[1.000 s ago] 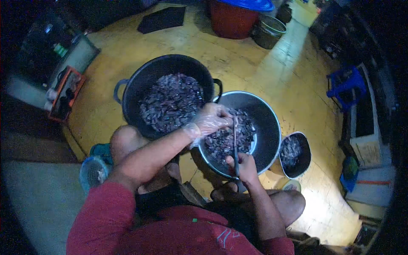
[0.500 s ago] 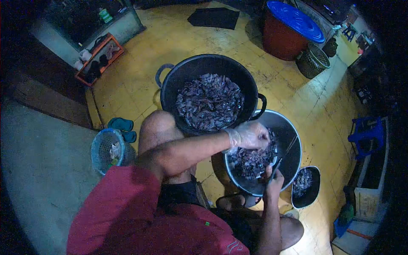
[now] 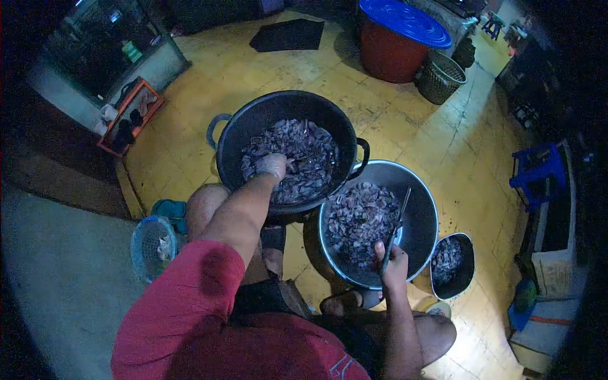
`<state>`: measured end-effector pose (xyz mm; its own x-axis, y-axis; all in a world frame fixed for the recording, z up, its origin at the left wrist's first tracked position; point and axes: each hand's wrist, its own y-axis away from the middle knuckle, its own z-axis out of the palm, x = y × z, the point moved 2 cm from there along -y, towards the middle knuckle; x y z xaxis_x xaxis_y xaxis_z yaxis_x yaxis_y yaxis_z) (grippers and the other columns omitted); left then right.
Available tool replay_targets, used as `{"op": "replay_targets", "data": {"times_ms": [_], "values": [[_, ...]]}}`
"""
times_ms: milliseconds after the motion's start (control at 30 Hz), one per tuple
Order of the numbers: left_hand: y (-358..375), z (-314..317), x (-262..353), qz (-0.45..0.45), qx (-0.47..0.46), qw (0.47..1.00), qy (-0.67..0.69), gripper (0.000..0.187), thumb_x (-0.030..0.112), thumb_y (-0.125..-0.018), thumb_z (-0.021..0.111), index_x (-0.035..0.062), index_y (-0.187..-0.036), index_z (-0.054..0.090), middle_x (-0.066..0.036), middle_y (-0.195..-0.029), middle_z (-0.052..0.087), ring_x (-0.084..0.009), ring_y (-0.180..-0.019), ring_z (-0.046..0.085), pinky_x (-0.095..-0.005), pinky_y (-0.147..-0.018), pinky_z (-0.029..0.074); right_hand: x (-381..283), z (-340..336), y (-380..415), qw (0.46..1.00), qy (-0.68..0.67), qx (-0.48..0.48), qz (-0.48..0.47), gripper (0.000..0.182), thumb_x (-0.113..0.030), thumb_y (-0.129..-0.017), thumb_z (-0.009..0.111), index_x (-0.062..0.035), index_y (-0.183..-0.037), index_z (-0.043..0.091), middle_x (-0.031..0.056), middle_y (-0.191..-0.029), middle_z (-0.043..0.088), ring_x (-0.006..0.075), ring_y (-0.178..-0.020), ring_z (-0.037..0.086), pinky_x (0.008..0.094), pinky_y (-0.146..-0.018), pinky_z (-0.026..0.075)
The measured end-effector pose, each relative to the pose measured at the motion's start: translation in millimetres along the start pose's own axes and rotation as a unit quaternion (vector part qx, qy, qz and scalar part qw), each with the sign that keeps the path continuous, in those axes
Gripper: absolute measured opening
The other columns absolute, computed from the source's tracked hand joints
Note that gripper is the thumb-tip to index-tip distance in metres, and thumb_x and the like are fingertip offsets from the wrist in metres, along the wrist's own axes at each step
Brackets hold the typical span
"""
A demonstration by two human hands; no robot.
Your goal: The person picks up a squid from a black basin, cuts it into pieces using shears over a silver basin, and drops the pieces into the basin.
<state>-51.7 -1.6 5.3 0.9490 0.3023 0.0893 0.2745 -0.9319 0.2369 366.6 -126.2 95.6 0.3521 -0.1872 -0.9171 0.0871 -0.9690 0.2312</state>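
Note:
My left hand [image 3: 271, 166], in a clear plastic glove, reaches into the big black two-handled pot [image 3: 235, 142]. It touches the dark, wet, purplish pieces [image 3: 304, 149] lying there; its fingertips are hidden. My bare right hand [image 3: 394, 263] is closed on the dark handle of what looks like a knife [image 3: 399, 221], its long thin blade pointing up and away. That hand is over the near right side of a shiny metal pot [image 3: 421, 212]. Smaller cut purplish pieces [image 3: 358, 221] fill the left part of the metal pot.
A dark oval container [image 3: 462, 282] of small pieces stands right of the metal pot. A blue mesh basket [image 3: 139, 250] is by my left leg. Farther off are a red tub [image 3: 389, 57] with a blue lid, a woven basket [image 3: 437, 82] and a blue stool [image 3: 538, 171].
My left hand has moved from the metal pot, up and left, into the black pot. My right hand keeps the knife, its blade now more upright. The view has shifted slightly.

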Motion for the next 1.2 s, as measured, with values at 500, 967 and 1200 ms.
{"op": "replay_targets", "data": {"times_ms": [500,967,1200], "values": [[26.2,-108.1,76.1,0.059,-0.050,0.948,0.310,0.037,0.036,-0.092,0.058,0.0001,-0.089,0.067,-0.015,-0.083,0.068,-0.0233,-0.073,0.064,-0.0365,-0.070,0.051,-18.9,4.3,9.8,0.994,0.042,-0.078,0.058,0.062,-0.059,-0.079,0.067,0.0032,-0.087,0.068,0.0166,-0.076,0.068,0.0263,-0.076,0.066,0.0391,-0.072,0.050],[138.0,-121.0,184.5,0.231,-0.256,0.812,0.471,0.021,0.020,-0.094,0.059,0.0041,-0.106,0.064,0.004,-0.085,0.062,-0.0037,-0.069,0.052,-0.0207,-0.058,0.044,-22.9,4.3,13.6,0.987,0.053,-0.141,0.064,0.053,-0.053,-0.083,0.068,-0.0006,-0.076,0.063,0.0031,-0.062,0.060,0.0117,-0.057,0.056,0.0292,-0.054,0.045],[125.3,-111.2,184.9,0.184,-0.183,0.746,0.614,0.021,0.014,-0.085,0.071,0.0018,-0.102,0.066,-0.002,-0.086,0.067,-0.0051,-0.061,0.055,-0.0213,-0.052,0.045,-9.2,6.0,9.1,0.992,0.021,-0.110,0.064,0.055,-0.053,-0.076,0.075,0.0007,-0.074,0.063,0.0020,-0.061,0.058,0.0100,-0.057,0.051,0.0286,-0.053,0.043]]}}
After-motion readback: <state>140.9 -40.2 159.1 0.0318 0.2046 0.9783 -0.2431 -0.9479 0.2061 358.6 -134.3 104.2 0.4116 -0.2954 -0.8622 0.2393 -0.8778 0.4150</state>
